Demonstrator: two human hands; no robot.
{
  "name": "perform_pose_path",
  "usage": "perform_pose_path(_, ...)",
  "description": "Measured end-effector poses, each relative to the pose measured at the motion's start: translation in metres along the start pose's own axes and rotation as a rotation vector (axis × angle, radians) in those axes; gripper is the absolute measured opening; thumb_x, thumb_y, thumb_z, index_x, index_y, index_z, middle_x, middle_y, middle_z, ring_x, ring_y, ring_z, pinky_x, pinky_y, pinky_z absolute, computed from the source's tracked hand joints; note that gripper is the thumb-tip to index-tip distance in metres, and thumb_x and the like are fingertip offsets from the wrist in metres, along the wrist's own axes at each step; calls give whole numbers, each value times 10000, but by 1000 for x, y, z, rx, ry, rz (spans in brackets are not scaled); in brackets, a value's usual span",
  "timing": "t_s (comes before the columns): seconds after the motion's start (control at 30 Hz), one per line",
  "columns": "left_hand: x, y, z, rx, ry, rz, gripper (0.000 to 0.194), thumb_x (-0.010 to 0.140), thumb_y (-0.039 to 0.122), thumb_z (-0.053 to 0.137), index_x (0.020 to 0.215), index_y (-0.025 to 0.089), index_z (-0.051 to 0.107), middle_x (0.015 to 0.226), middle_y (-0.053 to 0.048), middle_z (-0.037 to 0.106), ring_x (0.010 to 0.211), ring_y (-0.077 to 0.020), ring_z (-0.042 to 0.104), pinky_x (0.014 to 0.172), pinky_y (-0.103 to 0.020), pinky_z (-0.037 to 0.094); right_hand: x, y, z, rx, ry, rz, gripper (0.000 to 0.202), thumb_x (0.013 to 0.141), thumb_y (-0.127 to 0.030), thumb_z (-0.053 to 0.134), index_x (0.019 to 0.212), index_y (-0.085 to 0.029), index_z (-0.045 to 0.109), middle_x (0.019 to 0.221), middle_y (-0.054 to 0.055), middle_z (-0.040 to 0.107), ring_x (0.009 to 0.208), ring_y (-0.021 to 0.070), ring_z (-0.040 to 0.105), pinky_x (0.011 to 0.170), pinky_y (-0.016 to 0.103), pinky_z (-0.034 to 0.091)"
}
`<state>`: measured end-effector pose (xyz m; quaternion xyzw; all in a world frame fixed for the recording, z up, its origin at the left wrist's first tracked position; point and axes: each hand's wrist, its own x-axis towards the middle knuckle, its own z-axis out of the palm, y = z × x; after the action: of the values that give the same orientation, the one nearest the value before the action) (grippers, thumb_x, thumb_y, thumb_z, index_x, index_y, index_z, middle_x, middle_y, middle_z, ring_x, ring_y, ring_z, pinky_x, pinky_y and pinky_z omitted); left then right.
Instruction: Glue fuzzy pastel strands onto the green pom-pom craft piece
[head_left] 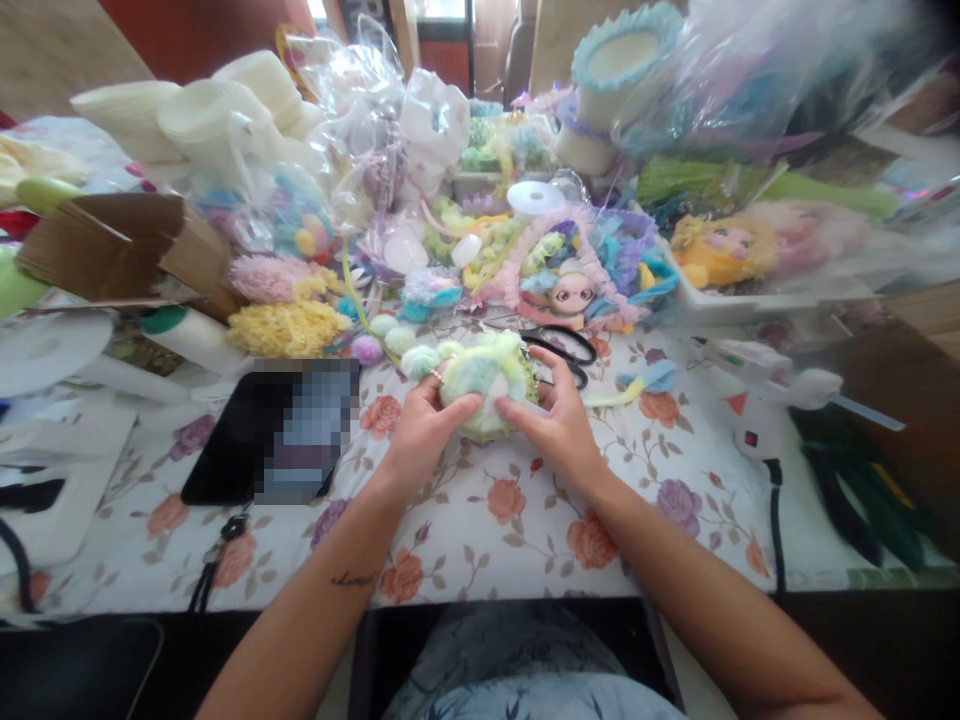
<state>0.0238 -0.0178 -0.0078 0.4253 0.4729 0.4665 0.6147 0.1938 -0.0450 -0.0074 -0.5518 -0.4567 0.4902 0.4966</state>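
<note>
Here we are, both hands in close and busy: my left hand [424,425] and my right hand [559,415] grip the soft green-and-white piece [480,370] from either side. It sits right in front of me, over the middle of the floral tablecloth [465,560]; whether it rests on the cloth or hangs just above, I can't tell.

Look at the thumbs — they lie on the near face, tips close together, while the fingers wrap round the sides, and some are hidden behind. I'd say that spreads the hold, so something this fluffy stays steady without being crushed at one spot.

Just beyond my right fingers lie the scissors [537,334], black handles turned my way, probably so they're quick to grab. Off to the left, a pale pom-pom strand [420,361] runs up against the piece; I can't make out if it's attached.

Out wide on the right sits the glue gun [754,385], nozzle pointing away from my arms, likely a sensible spot for a hot tip. The dark tablet [232,430] lies flat to my left, and the colourful heap of trims [517,265] is banked at the back — which leaves working room up front.
</note>
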Motion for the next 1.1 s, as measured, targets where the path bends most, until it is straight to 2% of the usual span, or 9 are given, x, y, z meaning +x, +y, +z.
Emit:
perform_pose_path(0.2, 0, 1, 1, -14, -5, 10, 537, 723, 390, 916, 1192, 177, 767, 1162, -108, 812, 1055, -299, 762, 870, -344, 614, 0, 1, 0, -34, 1, -17, 913, 806, -459, 828, 1602, -302, 409, 1357, 120, 736, 1204, 340, 746, 1011, 513, 634)
perform_pose_path(0.5, -3, 8, 4, 66, 67, -12, 417, 672, 322, 928, 1046, 186, 802, 1033, -79, 824, 950, -289, 759, 764, -325, 617, -1, 1, 1, -16, -9, -26, 844, 799, -425, 834, 1540, -297, 449, 1334, 111, 751, 1198, 334, 751, 1027, 519, 633)
perform_pose_path(0.67, 1, -1, 1, -50, -36, -18, 496, 738, 421, 916, 1153, 194, 769, 1130, -95, 815, 1077, -304, 763, 898, -363, 616, 2, 2, 0, -10, 22, -7, 817, 795, -479, 839, 1491, -279, 461, 1265, 113, 774, 1167, 340, 764, 982, 513, 653)
perform_pose_path(0.83, 5, -3, 3, -221, -115, -50, 448, 856, 561, 790, 1116, 197, 770, 1091, -96, 808, 1159, -306, 745, 987, -401, 604, 3, 3, 1, -33, 33, -18, 840, 781, -498, 839, 1502, -285, 467, 1266, 113, 766, 1193, 346, 750, 963, 496, 656)
perform_pose_path(1.0, -1, -1, 4, -113, -10, -44, 570, 712, 386, 948, 1215, 206, 749, 1148, -76, 810, 1059, -277, 758, 892, -342, 614, 0, 1, 3, -55, 16, -51, 839, 783, -468, 859, 1499, -275, 467, 1282, 122, 765, 1189, 349, 753, 1059, 544, 617)
perform_pose_path(1.1, -4, 4, 6, -74, 32, -34, 509, 709, 360, 937, 1158, 200, 759, 1092, -65, 812, 1003, -258, 754, 858, -329, 612, -2, -1, 4, -54, 2, -73, 824, 789, -455, 864, 1492, -287, 470, 1292, 108, 766, 1201, 341, 750, 1081, 535, 608)
